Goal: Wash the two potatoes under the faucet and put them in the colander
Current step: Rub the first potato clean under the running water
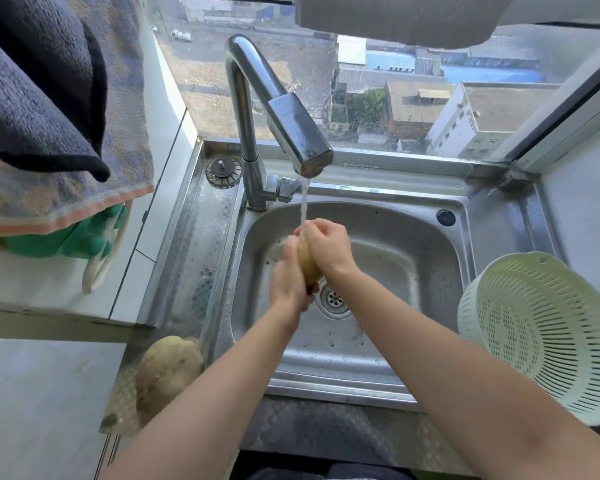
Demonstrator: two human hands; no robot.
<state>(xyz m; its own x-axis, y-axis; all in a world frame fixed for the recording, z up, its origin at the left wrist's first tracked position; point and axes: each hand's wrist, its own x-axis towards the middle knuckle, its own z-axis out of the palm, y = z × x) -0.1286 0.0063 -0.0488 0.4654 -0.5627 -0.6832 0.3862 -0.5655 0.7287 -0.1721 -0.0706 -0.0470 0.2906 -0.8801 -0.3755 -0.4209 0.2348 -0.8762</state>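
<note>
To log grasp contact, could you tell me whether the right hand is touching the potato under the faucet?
Touching. The head view shows the right hand curled over the upper end of the potato, with no gap between them.

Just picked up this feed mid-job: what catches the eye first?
The left hand and right hand grip one potato under the running faucet, above the sink basin. A second potato lies beside the sink's near-left corner. The white colander sits empty on the right.
</note>
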